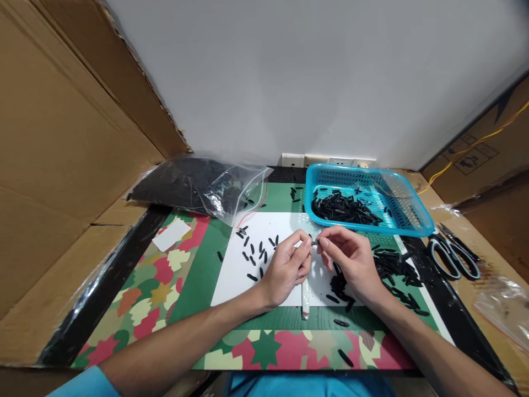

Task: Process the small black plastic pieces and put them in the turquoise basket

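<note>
Both hands meet over the white sheet (264, 275), pinching one small black piece (316, 242) between them: left hand (287, 267) and right hand (351, 262) each with thumb and forefinger pressed together on it. Loose black pieces (256, 255) lie scattered left, a pile (392, 267) right, more in the blue basket (413, 223). Judged step: assembling or fitting a single piece; the next move likely calls for fine fingertip alignment.
</note>
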A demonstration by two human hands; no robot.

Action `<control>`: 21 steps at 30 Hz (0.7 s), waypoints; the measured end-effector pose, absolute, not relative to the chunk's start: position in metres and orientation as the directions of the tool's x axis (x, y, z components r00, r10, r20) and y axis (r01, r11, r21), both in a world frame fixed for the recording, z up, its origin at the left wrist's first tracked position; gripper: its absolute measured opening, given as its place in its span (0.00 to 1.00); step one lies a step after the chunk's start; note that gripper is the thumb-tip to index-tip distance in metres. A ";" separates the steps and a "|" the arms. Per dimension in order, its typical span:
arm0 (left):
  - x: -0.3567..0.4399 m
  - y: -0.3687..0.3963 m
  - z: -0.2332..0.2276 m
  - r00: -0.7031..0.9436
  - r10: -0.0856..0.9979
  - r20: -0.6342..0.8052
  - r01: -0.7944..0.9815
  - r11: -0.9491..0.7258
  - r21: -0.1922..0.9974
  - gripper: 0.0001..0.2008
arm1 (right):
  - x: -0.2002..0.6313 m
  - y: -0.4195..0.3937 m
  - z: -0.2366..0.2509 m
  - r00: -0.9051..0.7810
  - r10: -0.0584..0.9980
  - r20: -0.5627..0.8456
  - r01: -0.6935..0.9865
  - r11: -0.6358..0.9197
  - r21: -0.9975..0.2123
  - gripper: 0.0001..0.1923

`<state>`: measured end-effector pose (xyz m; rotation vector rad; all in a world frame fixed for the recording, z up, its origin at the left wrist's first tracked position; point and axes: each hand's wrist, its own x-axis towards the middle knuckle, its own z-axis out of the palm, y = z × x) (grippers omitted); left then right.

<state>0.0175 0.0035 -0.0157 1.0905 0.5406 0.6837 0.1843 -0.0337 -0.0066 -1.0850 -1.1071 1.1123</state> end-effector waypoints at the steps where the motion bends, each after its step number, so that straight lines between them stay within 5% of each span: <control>1: 0.017 0.003 -0.016 0.677 0.733 -0.066 -0.231 0.297 0.926 0.17 | 0.184 -0.034 -0.006 0.104 0.989 0.103 -0.109 0.114 -0.987 0.15; 21: 0.018 0.003 -0.017 0.654 0.753 -0.078 -0.203 0.273 0.940 0.17 | 0.185 -0.036 -0.005 0.143 0.986 0.090 -0.194 0.117 -0.974 0.09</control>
